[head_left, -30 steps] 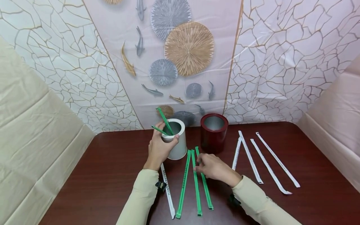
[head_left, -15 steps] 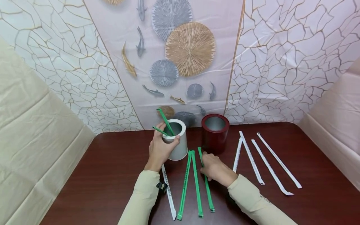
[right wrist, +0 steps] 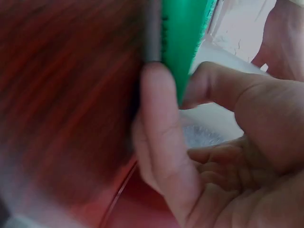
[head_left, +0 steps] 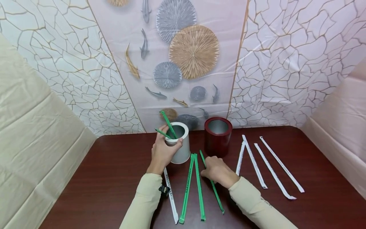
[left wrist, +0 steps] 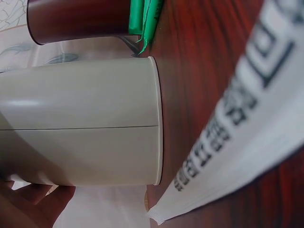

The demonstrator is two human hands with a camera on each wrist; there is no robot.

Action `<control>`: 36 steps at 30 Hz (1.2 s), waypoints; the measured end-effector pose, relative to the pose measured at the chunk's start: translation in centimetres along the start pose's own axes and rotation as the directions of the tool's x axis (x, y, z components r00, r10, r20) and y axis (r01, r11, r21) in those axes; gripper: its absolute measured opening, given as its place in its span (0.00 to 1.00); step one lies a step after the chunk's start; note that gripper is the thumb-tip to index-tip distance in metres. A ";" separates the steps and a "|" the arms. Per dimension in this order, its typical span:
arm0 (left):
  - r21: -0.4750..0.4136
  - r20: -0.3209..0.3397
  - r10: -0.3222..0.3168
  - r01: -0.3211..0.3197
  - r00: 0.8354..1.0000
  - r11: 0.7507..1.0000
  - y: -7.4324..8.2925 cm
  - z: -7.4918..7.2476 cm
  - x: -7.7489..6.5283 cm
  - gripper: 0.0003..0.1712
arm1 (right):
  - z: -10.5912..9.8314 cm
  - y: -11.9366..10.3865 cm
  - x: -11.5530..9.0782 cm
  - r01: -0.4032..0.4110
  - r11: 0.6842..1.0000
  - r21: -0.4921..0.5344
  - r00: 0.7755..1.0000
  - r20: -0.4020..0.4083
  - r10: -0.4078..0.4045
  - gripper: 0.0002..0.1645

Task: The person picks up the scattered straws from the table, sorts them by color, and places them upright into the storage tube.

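Left hand (head_left: pixel 163 153) curled round white can (head_left: pixel 182 152); right hand (head_left: pixel 218 171), knuckles up, seemingly pinching green stick (head_left: pixel 217 195).

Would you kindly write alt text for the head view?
A right hand holds a slim green packet at a brown table; the left hand grips a grey cylindrical can containing two more. Nearby are a dark red cylindrical can and green and white packets.
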State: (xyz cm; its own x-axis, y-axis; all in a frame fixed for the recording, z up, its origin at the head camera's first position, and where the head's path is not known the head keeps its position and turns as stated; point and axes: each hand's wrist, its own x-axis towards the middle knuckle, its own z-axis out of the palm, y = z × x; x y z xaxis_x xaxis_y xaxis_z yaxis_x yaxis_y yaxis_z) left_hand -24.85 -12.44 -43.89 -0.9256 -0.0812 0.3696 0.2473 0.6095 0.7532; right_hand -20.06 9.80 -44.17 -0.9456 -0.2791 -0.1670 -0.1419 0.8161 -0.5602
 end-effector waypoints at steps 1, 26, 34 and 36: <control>0.001 0.000 -0.002 0.002 1.000 1.000 0.0 0.0 0.0 0.44 | -0.1 0.2 0.0 -0.008 1.000 0.019 1.000 0.000 0.008 0.24; -0.004 -0.014 0.008 -0.008 1.000 1.000 -0.3 0.1 0.1 0.44 | -12.0 -7.5 -3.1 0.343 0.896 0.283 0.928 -0.252 -0.275 0.09; -0.003 -0.017 0.010 -0.010 1.000 1.000 -0.6 0.3 0.2 0.42 | -12.4 -10.6 -2.5 0.578 0.735 0.353 0.768 -0.539 -0.346 0.13; -0.010 -0.012 0.009 -0.009 1.000 1.000 -0.5 0.3 0.3 0.43 | -12.0 -10.9 -2.5 0.635 0.697 0.333 0.712 -0.602 -0.361 0.13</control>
State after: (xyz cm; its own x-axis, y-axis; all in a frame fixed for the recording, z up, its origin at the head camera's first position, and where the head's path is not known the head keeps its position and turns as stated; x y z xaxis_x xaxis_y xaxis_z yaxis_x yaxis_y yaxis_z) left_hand -25.31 -12.56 -44.29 -0.9197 -0.0854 0.3833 0.2587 0.6025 0.7550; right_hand -19.71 7.66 -27.89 -0.7983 -0.1887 0.5719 -0.6020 0.2232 -0.7667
